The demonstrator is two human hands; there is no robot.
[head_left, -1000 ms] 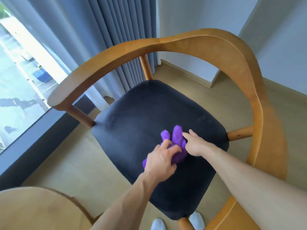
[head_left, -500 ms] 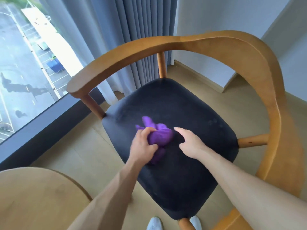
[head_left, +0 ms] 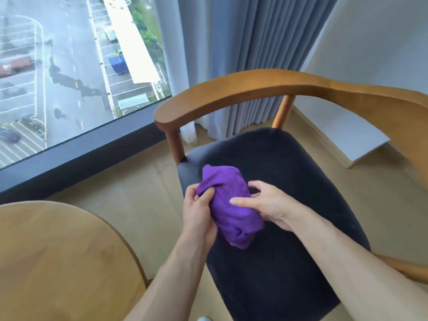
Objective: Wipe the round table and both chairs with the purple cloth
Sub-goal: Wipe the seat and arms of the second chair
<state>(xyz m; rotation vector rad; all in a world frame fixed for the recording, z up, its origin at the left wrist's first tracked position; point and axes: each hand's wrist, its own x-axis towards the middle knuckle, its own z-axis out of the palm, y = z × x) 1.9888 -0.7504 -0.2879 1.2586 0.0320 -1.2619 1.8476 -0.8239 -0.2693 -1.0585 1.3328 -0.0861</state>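
Room: pale wood floor [head_left: 139,181] beneath a big window [head_left: 69,66] that looks down on a wet car park, with grey-blue pleated curtains [head_left: 243,54] beside it and a white wall at the right.
Table: round light-wood table [head_left: 58,262] at lower left, just beside the chair; only part of its top is in view.
Chair: wooden armchair [head_left: 231,89] with a curved honey-coloured back-and-arm rail and a dark navy upholstered seat [head_left: 289,228].
Cloth: bunched purple cloth [head_left: 231,205], held in both hands above the front left part of the seat; whether its lower end touches the cushion is hard to tell from this angle.
Left hand: left hand [head_left: 199,214] on the cloth's left side, its grip closed on the cloth, thumb and fingers pinching a fold near the top edge.
Right hand: right hand [head_left: 266,205] on the cloth's right side, its grip also closed on the cloth, thumb laid across the top of the bundle and fingers curled behind it.
Arms: both forearms bare, coming up from the lower edge.
Foot: a sliver of white footwear [head_left: 205,318] at the bottom edge, between the table and the chair.
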